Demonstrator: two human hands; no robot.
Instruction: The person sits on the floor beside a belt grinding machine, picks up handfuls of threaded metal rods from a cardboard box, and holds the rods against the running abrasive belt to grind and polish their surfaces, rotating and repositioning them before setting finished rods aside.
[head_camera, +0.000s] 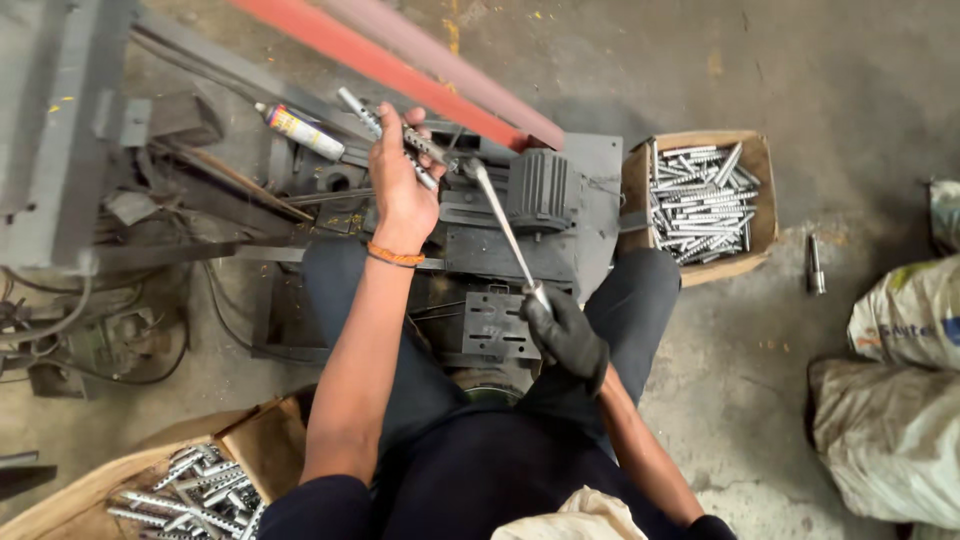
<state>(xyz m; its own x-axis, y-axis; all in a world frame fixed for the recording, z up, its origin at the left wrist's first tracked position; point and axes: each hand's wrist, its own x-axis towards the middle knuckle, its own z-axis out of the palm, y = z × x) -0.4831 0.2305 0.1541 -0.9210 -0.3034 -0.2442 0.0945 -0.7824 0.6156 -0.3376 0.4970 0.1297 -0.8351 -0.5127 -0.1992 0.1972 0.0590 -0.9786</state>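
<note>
Left hand, bare, orange band at the wrist, is clenched around a bunch of ribbed metal rods, held out over the machine. Rod ends stick out past the fingers on both sides, tilted up to the left. Right hand, in a dark glove, grips the lower end of a lever, a thin shiny bar running diagonally up to the machine's top, where it meets the rod bunch near the left hand's fingertips. Exact contact point there is too small to tell.

Machine is dark grey, sits between the person's knees, with a ribbed block on top and a slotted plate just left of the gloved hand. A red bar crosses diagonally above it.

Box right of the machine, cardboard, full of the same rods, touching the machine's side. Second box at lower left, also holding rods, beside the left elbow. One loose rod lies on the floor right of the first box. A tube lies on the clutter left of the left hand. Sacks at the right edge, well apart from the hands.
</note>
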